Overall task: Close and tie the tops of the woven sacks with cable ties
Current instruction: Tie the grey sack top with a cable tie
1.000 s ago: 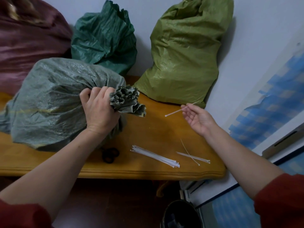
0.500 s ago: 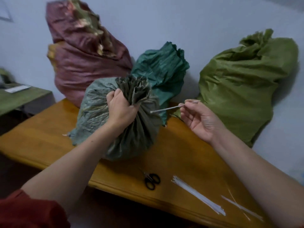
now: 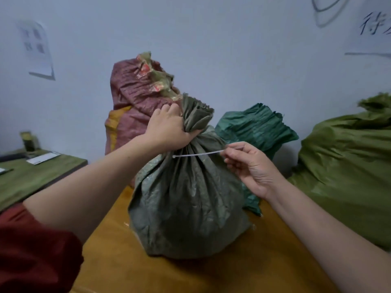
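Tie is now lying across the sack's neck, no longer held off to the side. I'm pinching the cable tie (image 3: 196,154) in my right hand (image 3: 251,166). My left hand (image 3: 167,127) is gripping the gathered top of the grey-green sack (image 3: 190,204), which is standing upright on the bench (image 3: 264,261).

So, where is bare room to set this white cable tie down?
The orange-brown wooden table in front of and right of the grey-green woven sack is bare. Behind it is crowded: the maroon woven sack, dark green sack and olive sack.
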